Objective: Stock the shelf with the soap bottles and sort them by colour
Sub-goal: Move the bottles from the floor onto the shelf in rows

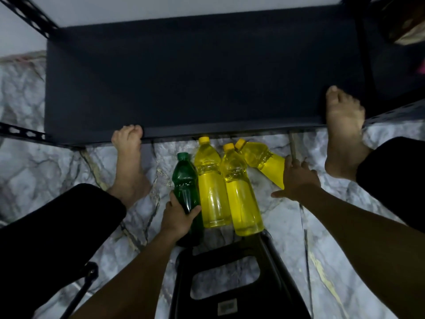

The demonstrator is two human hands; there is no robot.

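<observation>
Left hand (177,217): fingers and thumb curled round the lower body of the green bottle (185,180), at the left end of the row on the floor (287,222)
Right hand (296,180): fingers spread, fairly straight, over the base end of the tilted yellow bottle (262,157); no closed grip shows
Between them: two more yellow bottles (211,185), side by side
Shelf (195,77): dark board just beyond the caps
Step, likely: lift the green one, set it far to one side of the board
Care: raise it clear of the neighbouring yellow
</observation>
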